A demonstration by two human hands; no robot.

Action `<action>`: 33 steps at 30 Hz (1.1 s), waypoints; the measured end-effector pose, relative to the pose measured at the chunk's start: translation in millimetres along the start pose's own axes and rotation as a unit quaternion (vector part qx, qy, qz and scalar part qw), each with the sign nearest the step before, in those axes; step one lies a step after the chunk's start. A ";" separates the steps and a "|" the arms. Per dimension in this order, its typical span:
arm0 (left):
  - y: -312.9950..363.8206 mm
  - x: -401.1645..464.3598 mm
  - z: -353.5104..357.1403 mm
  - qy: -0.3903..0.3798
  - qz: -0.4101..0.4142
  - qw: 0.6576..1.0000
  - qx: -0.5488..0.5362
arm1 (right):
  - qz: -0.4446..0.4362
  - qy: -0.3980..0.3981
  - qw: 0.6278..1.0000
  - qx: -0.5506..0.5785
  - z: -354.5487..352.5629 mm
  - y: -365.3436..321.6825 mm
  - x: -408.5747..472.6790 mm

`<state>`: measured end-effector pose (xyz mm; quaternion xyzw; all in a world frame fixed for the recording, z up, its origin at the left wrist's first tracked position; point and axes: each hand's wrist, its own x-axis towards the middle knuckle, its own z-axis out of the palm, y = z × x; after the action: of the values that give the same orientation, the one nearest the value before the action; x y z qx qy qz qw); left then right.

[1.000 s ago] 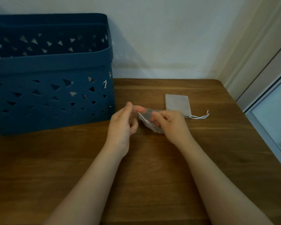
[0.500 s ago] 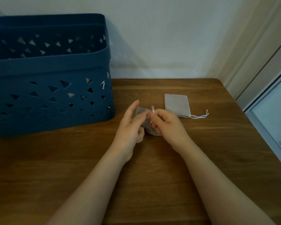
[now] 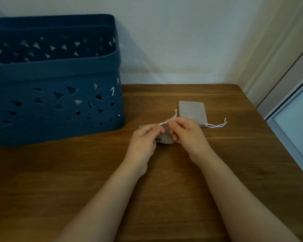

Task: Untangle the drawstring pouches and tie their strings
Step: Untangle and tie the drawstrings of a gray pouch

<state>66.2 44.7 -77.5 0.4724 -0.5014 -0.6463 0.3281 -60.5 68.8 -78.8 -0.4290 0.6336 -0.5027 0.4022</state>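
You are mid-knot on the gathered grey pouch (image 3: 164, 137), which sits on the counter (image 3: 234, 172) to the right of the blue basket (image 3: 56, 102), so keep the white string (image 3: 171, 118) taut and draw its ends apart evenly to seat the knot against the puckered mouth. Your left hand (image 3: 143, 144) comes in palm-inward, its fingers (image 3: 157, 130) pinching the string's near end. Your right hand (image 3: 187, 135) mirrors it, curled fingers pinching the string where it rises; the second pouch (image 3: 192, 112) lies flat farther right of the basket.

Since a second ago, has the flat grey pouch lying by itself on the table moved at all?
No. The flat grey pouch lies in the same spot on the table, with the same gap to the blue basket and its white strings trailing right as before.
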 end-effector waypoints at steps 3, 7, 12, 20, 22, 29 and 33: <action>5.9 0.8 -3.1 -0.030 -0.078 0.985 -0.148 | 0.017 -0.001 1.000 -0.007 0.0 1.5 -0.5; 2.8 4.2 -3.5 0.067 0.057 0.977 0.193 | -0.041 -0.017 0.994 0.100 -0.8 -2.8 -4.1; -0.8 5.7 -6.8 0.003 0.163 0.885 0.436 | -0.121 -0.055 0.989 0.067 2.8 -6.6 -7.5; -6.9 6.7 -9.1 -0.020 0.228 0.892 0.389 | -0.181 -0.132 0.973 -0.046 8.7 -8.1 -10.4; -4.0 6.2 -8.9 -0.024 0.184 0.920 0.345 | -0.175 -0.092 0.973 -0.122 7.6 -6.0 -8.5; 1.0 4.8 -7.2 0.023 0.086 0.977 0.194 | -0.267 0.008 0.860 -0.436 0.5 0.2 -3.7; 9.8 2.8 -9.7 0.019 -0.012 0.997 0.071 | -0.304 -0.030 0.884 -0.354 -3.5 6.7 0.5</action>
<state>73.8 36.2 -69.4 0.5127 -0.5340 -0.6037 0.2958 -64.8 70.1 -84.8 -0.7292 0.5955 -0.3297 0.0702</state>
